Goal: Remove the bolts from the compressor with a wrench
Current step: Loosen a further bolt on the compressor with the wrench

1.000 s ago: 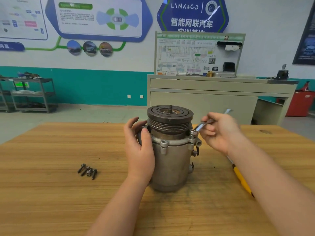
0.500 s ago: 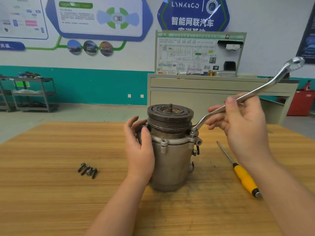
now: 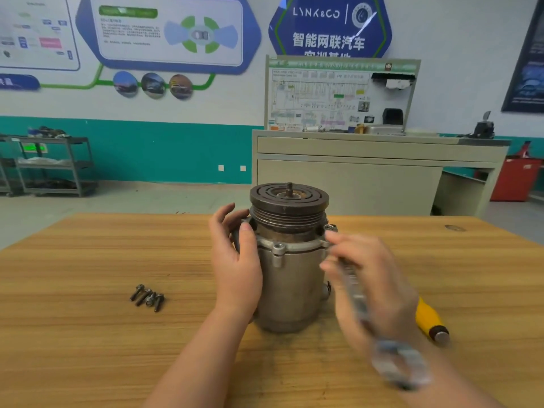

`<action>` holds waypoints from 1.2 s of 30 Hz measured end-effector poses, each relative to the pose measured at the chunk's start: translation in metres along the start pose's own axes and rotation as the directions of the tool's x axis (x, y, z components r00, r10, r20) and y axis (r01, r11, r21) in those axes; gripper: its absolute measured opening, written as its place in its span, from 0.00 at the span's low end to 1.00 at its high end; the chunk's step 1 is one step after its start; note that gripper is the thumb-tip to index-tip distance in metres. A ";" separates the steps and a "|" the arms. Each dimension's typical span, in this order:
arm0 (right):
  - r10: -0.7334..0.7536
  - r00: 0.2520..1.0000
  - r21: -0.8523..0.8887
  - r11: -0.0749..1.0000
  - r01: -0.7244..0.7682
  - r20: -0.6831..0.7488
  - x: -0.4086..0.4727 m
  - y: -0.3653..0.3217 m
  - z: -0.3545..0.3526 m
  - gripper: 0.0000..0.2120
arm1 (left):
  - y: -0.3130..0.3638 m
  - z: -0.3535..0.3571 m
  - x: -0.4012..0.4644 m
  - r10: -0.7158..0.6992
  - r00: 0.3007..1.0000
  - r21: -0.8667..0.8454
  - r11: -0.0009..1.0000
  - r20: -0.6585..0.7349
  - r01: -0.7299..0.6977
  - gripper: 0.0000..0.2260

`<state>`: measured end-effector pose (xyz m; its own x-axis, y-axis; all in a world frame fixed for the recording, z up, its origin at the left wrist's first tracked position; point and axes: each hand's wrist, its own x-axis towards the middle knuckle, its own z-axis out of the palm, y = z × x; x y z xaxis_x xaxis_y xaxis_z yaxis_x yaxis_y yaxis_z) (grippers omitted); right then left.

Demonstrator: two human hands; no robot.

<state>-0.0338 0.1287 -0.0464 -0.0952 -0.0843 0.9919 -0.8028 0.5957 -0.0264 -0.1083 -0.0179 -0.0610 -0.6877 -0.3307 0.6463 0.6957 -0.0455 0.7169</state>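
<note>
Compressor [image 3: 290,275] stands upright in the middle of the worktop [image 3: 88,334], one bolt being turned out.

The left hand [image 3: 235,260] wraps its fingers round the compressor's side to keep it steady. The right hand [image 3: 368,278] is blurred; its fingers seem closed round the wrench [image 3: 353,293], whose far end sits on a bolt [image 3: 331,228] just past the fingertips. Next, I think, comes another swing, then lifting the bolt out. Four loose bolts [image 3: 148,297] lie well left of the left hand. A yellow screwdriver [image 3: 431,319] lies close by the right hand, crowding the swing.
</note>
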 end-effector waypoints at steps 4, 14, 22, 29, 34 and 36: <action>0.429 0.858 0.502 0.828 -0.249 -0.281 0.013 0.002 0.000 0.03 | 0.001 0.001 0.000 -0.009 1.000 -0.008 1.000 0.002 0.010 0.12; 0.883 0.101 0.647 -0.254 -0.719 0.459 0.075 0.068 -0.004 0.10 | 0.001 0.002 0.000 -0.012 1.000 -0.025 1.000 0.006 0.012 0.12; 0.775 0.631 0.573 0.537 -0.619 -0.045 0.069 0.034 -0.023 0.07 | 0.001 0.002 0.000 -0.009 1.000 -0.018 1.000 0.001 0.009 0.12; 0.498 0.860 0.408 0.812 -0.418 -0.110 0.049 0.007 -0.008 0.06 | 0.001 0.001 -0.001 -0.016 1.000 -0.010 1.000 0.002 0.016 0.12; 0.056 0.998 0.072 0.996 -0.056 0.008 0.031 0.007 -0.003 0.11 | 0.002 0.002 -0.001 -0.010 1.000 0.004 1.000 -0.009 0.010 0.12; -0.035 0.999 0.003 0.999 0.035 -0.001 0.020 0.008 -0.001 0.14 | 0.003 0.001 -0.002 -0.011 1.000 0.018 1.000 -0.013 0.011 0.12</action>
<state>-0.0420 0.1325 -0.0264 -0.0666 -0.1045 0.9923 -0.8076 0.5897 0.0079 -0.1048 -0.0160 -0.0596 -0.6924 -0.3423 0.6351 0.6841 -0.0318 0.7287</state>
